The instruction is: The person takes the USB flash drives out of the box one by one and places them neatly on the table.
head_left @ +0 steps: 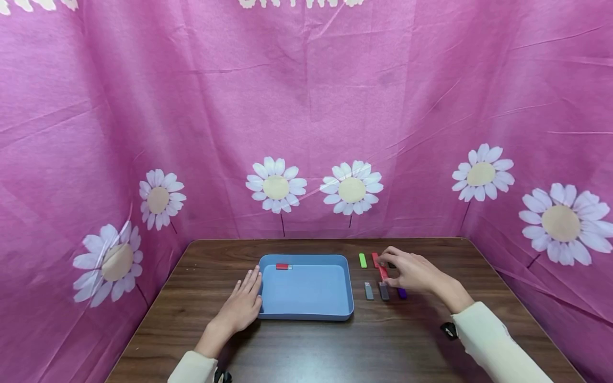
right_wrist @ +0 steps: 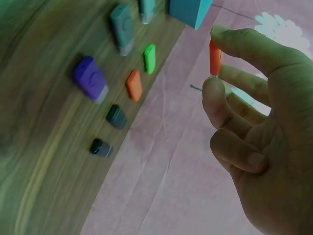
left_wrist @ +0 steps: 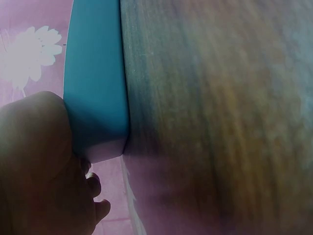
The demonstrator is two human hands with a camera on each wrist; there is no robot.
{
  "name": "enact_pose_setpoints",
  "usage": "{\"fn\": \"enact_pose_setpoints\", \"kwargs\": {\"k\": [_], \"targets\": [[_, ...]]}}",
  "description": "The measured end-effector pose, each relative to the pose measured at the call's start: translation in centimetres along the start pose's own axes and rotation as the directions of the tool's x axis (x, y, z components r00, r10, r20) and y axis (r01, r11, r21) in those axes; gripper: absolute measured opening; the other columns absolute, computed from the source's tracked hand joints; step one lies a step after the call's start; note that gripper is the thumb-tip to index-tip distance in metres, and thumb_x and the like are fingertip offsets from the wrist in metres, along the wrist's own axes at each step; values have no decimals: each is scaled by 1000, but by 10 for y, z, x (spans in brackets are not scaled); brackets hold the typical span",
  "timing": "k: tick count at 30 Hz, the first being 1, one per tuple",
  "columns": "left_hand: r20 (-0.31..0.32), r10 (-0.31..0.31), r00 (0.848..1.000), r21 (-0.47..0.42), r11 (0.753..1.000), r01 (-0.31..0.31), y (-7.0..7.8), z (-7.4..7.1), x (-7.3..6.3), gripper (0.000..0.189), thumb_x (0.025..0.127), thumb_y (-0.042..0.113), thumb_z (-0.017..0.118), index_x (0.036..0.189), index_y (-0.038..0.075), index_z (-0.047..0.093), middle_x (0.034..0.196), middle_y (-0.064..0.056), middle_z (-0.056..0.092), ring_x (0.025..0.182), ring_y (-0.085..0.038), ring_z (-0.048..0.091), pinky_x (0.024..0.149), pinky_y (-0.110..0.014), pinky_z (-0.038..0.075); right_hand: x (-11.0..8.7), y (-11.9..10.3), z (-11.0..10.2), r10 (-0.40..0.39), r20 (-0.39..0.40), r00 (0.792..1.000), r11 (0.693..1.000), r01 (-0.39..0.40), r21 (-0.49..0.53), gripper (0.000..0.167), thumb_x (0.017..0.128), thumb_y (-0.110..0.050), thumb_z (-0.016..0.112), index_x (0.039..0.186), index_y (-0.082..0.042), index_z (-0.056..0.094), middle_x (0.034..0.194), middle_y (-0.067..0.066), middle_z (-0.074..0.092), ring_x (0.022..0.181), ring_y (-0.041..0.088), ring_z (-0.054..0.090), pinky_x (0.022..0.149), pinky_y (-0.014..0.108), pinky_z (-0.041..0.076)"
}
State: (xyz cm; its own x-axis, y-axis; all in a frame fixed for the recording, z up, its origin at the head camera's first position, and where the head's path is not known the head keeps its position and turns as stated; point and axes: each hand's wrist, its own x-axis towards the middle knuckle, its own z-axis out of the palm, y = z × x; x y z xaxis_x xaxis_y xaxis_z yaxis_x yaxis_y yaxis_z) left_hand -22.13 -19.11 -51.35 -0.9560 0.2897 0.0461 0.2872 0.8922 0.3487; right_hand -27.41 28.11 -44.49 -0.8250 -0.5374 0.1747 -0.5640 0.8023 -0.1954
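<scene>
My right hand [head_left: 413,271] pinches a red USB flash drive [right_wrist: 214,58] between thumb and fingertips, raised above the table. Under and around it lie several more flash drives: purple [right_wrist: 90,78], dark grey [right_wrist: 122,29], green [right_wrist: 150,58], a second red one [right_wrist: 134,85] and two black ones [right_wrist: 116,116]. A light grey drive [head_left: 369,291] lies nearest the tray's right side. My left hand [head_left: 243,302] rests with straight fingers against the left wall of the blue tray [head_left: 306,316]. Inside the tray, near its back left, is a red flash drive [head_left: 283,267] with a metal plug.
The tray and drives are on a brown wooden table [head_left: 306,351]. A pink cloth [head_left: 306,106] with printed white daisies hangs behind the table and along both sides.
</scene>
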Motion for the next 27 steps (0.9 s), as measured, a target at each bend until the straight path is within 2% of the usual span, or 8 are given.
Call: {"fn": "enact_pose_setpoints", "kwargs": {"k": [10, 16, 23, 27], "targets": [[0, 1, 1000, 4, 1000, -1, -1, 1, 0, 60, 111, 18, 45, 164, -8, 31, 177, -20, 20, 165, -41, 20, 132, -64, 22, -21, 18, 3, 41, 6, 999, 999, -41, -6, 46, 84, -25, 89, 127, -17, 74, 123, -5, 65, 73, 4, 55, 67, 31, 50], [-6, 1, 1000, 3, 1000, -1, -1, 1, 1, 60, 111, 18, 45, 164, -7, 31, 178, -19, 20, 165, -41, 20, 131, -64, 22, -30, 29, 4, 41, -20, 999, 999, -42, -21, 47, 82, -25, 89, 126, -16, 75, 123, -3, 66, 82, 10, 64, 71, 38, 57], [-3, -3, 1000, -6, 1000, 3, 0, 1, 0, 60, 111, 18, 45, 164, -8, 31, 177, -20, 20, 165, -41, 20, 131, -65, 21, -41, 41, 8, 68, -9, 998, 997, -68, -23, 50, 81, -25, 90, 126, -13, 75, 123, -1, 68, 79, 0, 55, 69, 34, 55], [-10, 0, 1000, -9, 1000, 0, -1, 1, 0, 60, 111, 17, 46, 163, -8, 32, 177, -20, 21, 165, -42, 20, 131, -65, 21, -47, 46, 10, 85, 1, 996, 996, -85, -18, 49, 81, -26, 91, 126, -12, 75, 122, -1, 68, 80, 2, 56, 70, 35, 55]]}}
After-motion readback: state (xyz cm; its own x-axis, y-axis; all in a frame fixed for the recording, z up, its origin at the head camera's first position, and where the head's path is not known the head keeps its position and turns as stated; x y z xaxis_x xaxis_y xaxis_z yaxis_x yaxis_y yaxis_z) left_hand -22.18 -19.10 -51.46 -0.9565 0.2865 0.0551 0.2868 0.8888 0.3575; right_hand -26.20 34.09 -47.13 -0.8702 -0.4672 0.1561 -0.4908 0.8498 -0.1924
